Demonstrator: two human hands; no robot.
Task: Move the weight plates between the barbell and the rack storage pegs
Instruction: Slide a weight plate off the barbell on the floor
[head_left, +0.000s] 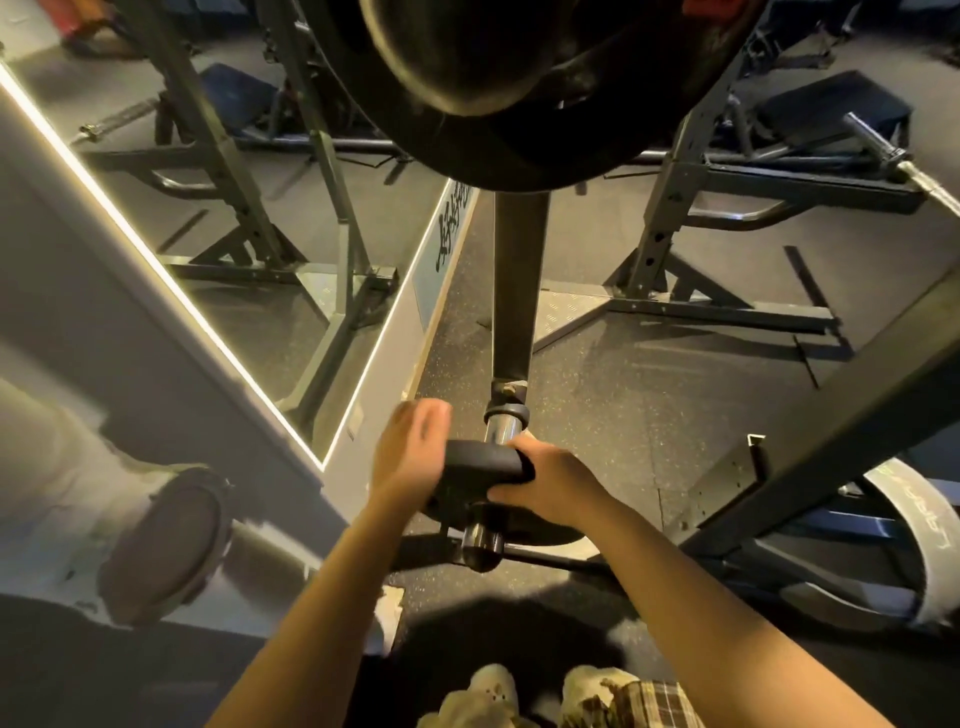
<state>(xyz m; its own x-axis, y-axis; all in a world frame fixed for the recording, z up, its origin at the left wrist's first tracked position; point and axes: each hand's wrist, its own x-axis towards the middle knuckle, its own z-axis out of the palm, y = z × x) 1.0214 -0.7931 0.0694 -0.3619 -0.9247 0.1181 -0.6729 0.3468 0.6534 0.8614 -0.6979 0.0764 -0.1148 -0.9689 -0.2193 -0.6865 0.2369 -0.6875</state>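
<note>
The right hand (550, 480) grips the rim of a small black weight plate (480, 480), fingers curled over its upper right edge. The left hand (410, 447) lies flat against the plate's left edge, fingers straight and spread, clamped on nothing. The plate sits on a chrome storage peg (483, 540), whose blunt end sticks out toward the camera just below the hands; more of the peg shows behind the plate, ending at a collar on a dark rack post (519, 280). A large black plate (519, 104) hangs above. A grey plate (924, 540) stands at the right on the speckled rubber floor (623, 374). A mirror (234, 208) runs along the left wall.
</note>
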